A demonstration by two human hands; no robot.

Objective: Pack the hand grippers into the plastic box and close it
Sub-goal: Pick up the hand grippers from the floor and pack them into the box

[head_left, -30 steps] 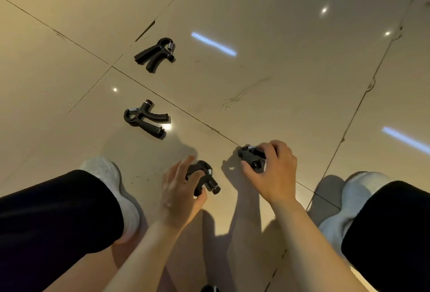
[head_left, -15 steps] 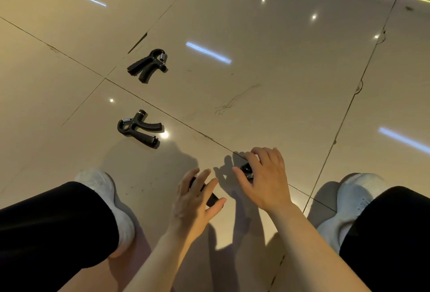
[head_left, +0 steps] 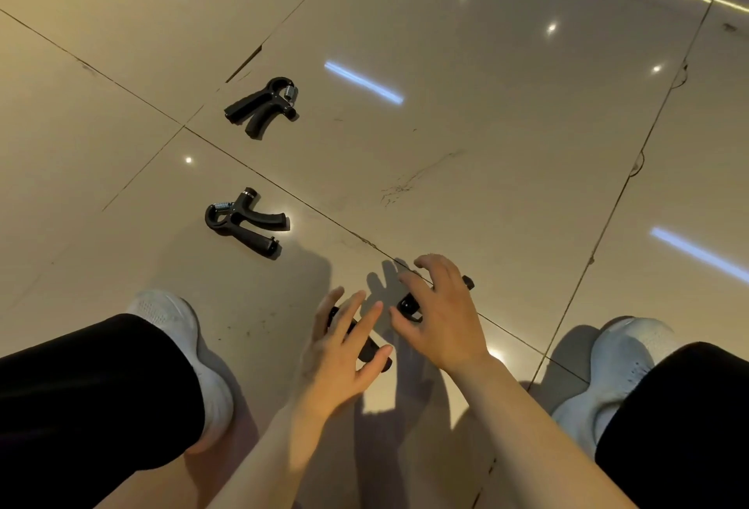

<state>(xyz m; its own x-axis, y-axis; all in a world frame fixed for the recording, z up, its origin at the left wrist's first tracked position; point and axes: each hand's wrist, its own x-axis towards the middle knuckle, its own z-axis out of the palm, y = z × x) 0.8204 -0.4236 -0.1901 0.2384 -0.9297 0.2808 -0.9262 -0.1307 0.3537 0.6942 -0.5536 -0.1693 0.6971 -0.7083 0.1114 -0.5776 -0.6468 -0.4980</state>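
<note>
Four black hand grippers lie on the glossy tiled floor. One hand gripper [head_left: 261, 107] sits far left, a second hand gripper [head_left: 243, 222] lies nearer, left of centre. My left hand [head_left: 336, 358] is spread, fingers apart, over a third hand gripper [head_left: 368, 345], whose handle shows between fingers and thumb. My right hand [head_left: 441, 318] arches with fingers apart over a fourth hand gripper [head_left: 407, 305], mostly hidden under the palm. Neither hand is closed around a gripper. No plastic box is in view.
My legs in black trousers frame the bottom corners, with a white shoe [head_left: 178, 330] at left and another white shoe [head_left: 620, 362] at right. Dark tile seams [head_left: 283, 192] cross the floor. Light reflections dot the tiles.
Both hands, curled on the two near hand grippers a second ago, have opened with fingers spread above them. The view has tilted slightly; the two far grippers have not moved.
</note>
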